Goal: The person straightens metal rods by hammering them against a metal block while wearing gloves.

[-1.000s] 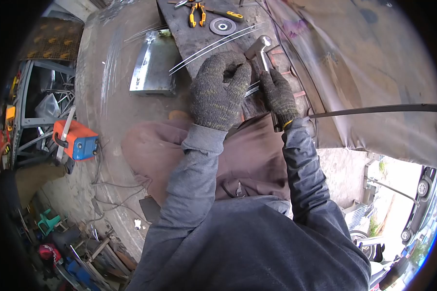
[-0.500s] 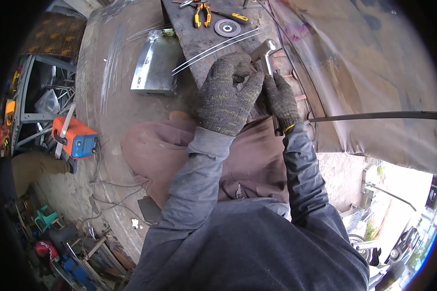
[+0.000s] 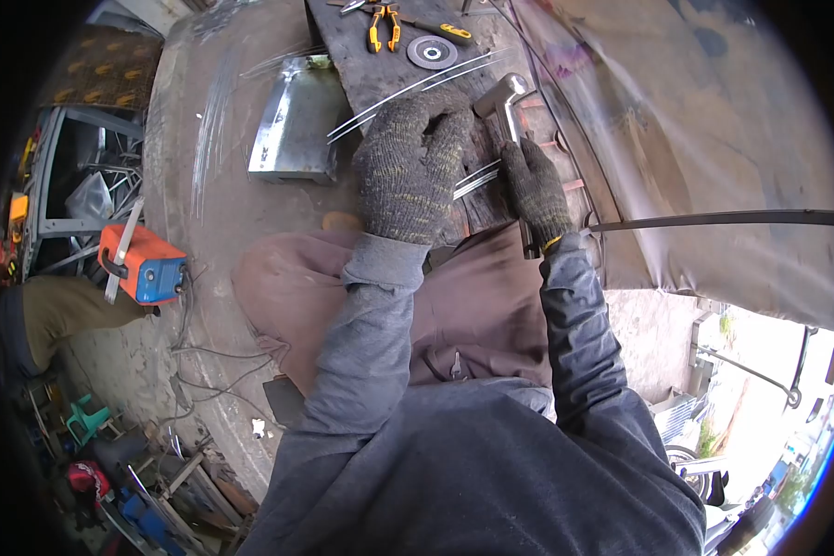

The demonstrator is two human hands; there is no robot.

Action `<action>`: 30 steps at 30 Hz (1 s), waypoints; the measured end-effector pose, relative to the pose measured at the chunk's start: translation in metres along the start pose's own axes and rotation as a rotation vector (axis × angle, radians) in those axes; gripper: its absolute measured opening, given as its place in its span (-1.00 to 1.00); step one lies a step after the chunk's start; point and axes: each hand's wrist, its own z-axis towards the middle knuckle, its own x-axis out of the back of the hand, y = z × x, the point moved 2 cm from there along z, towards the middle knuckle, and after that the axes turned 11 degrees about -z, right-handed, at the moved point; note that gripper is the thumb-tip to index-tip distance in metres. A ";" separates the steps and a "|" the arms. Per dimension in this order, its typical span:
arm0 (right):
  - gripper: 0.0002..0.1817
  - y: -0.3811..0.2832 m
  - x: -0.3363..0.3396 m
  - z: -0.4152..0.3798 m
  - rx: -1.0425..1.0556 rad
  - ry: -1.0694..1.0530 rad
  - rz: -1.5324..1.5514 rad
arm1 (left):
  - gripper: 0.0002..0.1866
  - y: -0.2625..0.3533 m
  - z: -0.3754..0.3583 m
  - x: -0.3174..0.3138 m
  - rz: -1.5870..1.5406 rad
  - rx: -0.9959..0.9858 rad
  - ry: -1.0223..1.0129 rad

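Observation:
My right hand (image 3: 536,190), in a dark knitted glove, is wrapped round the shiny metal handle of a hammer (image 3: 507,107). The hammer head points away from me, above the dark work board. My left hand (image 3: 408,167), gloved likewise, is closed with fingers curled and thumb brought in; what they hold, if anything, is hidden. Beyond the left hand, thin metal rods (image 3: 408,93) lie across the board (image 3: 361,69). Short lengths of thin rod (image 3: 476,181) show between my two hands, their left ends hidden behind the left hand.
Orange-handled pliers (image 3: 384,28), a grinding disc (image 3: 433,53) and a yellow-ended tool (image 3: 454,33) lie on the board's far part. Left of it sits a metal box section (image 3: 294,120). An orange-and-blue machine (image 3: 145,264) with cables stands farther left, beside another person's leg (image 3: 83,315).
My left hand has moved left, away from the hammer, uncovering the short rods. The right hand stays on the hammer. The other person's leg has shifted farther into view.

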 end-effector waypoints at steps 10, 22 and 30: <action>-0.47 0.003 -0.008 0.000 0.003 0.089 0.030 | -0.73 -0.013 0.045 -0.011 -0.104 -0.047 0.066; -0.57 -0.008 -0.005 -0.005 0.008 0.104 0.004 | -0.73 -0.054 0.048 -0.038 0.138 -0.205 0.167; -0.46 -0.004 -0.005 -0.004 0.020 0.083 -0.057 | -0.69 -0.040 0.057 -0.028 -0.091 -0.003 0.085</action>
